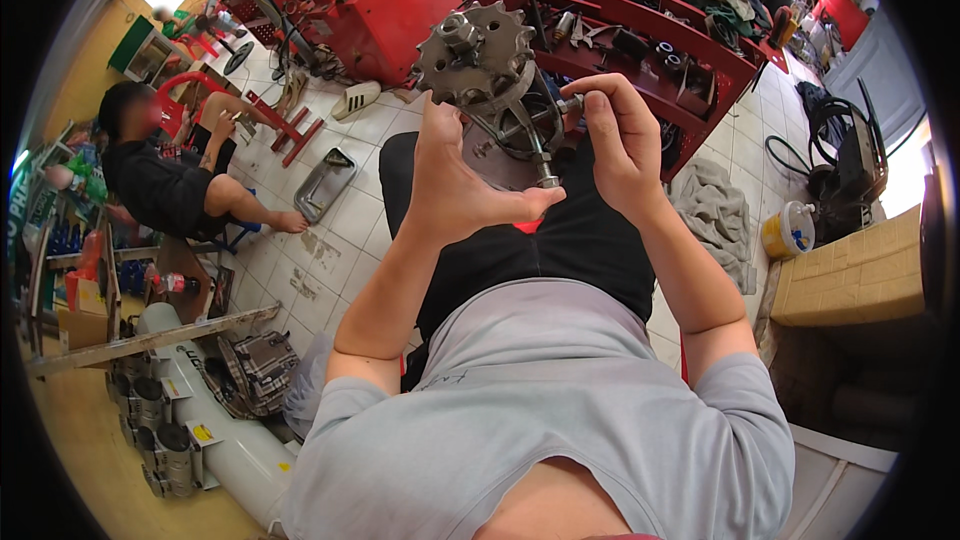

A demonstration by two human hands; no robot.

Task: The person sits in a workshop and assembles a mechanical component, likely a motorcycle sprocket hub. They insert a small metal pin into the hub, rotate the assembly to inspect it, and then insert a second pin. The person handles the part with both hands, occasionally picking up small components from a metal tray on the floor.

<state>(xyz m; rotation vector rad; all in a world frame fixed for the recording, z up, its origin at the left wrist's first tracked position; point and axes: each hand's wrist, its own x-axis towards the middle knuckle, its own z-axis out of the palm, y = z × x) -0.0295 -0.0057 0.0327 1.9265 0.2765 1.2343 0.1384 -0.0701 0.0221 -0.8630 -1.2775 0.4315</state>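
Note:
A dark metal assembly with a thick toothed wheel and a large hex nut at its hub sits in front of me, above my lap. My left hand grips it from the left; the thumb presses on the head of a long bolt, and the fingertips are hidden behind the wheel. On the opposite side, my right hand pinches a short metal bolt between thumb and forefinger, at the assembly's edge. Whether this bolt is seated in the part, I cannot tell.
Ahead stands a red tool cart loaded with tools and rags. A metal tray lies on the tiled floor at left, near a seated person. A grey cloth and a yellow-white bucket are at right.

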